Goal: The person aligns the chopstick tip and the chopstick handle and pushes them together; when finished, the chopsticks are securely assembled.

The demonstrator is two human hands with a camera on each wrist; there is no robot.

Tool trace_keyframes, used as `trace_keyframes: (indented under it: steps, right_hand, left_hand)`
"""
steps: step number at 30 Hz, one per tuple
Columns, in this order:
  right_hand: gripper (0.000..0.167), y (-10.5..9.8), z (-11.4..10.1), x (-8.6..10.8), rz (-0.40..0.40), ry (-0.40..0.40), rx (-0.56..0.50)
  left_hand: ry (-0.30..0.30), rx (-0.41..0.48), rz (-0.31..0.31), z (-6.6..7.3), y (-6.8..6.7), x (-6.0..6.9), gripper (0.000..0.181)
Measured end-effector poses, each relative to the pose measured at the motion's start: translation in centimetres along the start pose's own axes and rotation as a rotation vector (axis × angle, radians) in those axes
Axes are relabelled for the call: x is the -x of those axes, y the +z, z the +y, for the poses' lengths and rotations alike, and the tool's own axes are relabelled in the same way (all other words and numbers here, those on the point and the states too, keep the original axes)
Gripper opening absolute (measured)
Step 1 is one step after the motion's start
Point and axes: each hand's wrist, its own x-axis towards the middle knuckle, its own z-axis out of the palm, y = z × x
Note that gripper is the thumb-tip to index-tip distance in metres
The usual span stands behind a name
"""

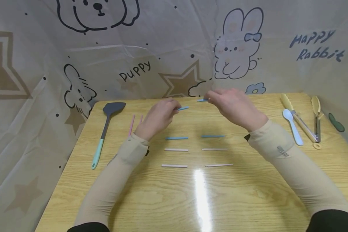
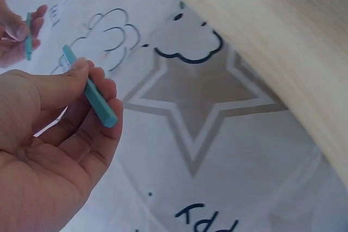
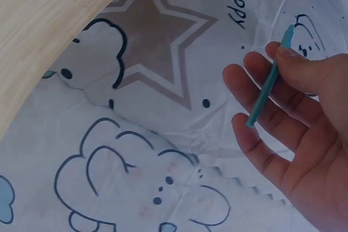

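Observation:
Near the table's far edge, my left hand [image 1: 158, 116] pinches a short blue stick [image 2: 99, 101] between thumb and fingers. To its right, my right hand [image 1: 235, 108] holds another slim blue stick [image 3: 265, 89], its thumb pressing it against the fingers; one end of that stick is narrower. The two held sticks are apart. Below the hands, a blue stick [image 1: 177, 138] and a second blue stick [image 1: 213, 136] lie on the table [image 1: 150, 199]. Nearer, whitish sticks [image 1: 174, 166] lie in two rows. Pink sticks [image 1: 131, 125] lie left of my left hand, partly hidden by it.
A dark-headed turner [image 1: 111, 109] with a mint handle lies at the left. On the right are a light blue spoon [image 1: 293, 127], long tongs [image 1: 300, 120] and smaller tongs [image 1: 317, 119]. Printed cloth [image 1: 174, 45] hangs behind the table.

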Motion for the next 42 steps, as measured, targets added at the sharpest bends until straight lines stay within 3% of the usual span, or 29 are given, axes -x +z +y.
trace_keyframes:
  steps: [9, 23, 35, 42]
  right_hand:
    - [0.016, 0.0, -0.9, -0.2, -0.039, 0.020, 0.014]
    - [0.016, 0.5, -1.3, -0.2, -0.068, 0.004, -0.012]
    - [0.013, 0.9, -1.5, -0.1, -0.047, -0.006, -0.020]
    - [0.007, 1.0, -1.6, 0.0, -0.037, 0.006, -0.019]
  left_hand:
    - [0.044, 0.038, 0.069, 1.5, -1.4, 0.5, 0.015]
    - [0.067, 0.057, 0.094, 1.8, -1.9, 0.5, 0.013]
    - [0.099, -0.003, 0.089, 1.7, -1.5, 0.7, 0.016]
    - [0.089, -0.044, 0.097, 1.9, -1.6, 0.8, 0.014]
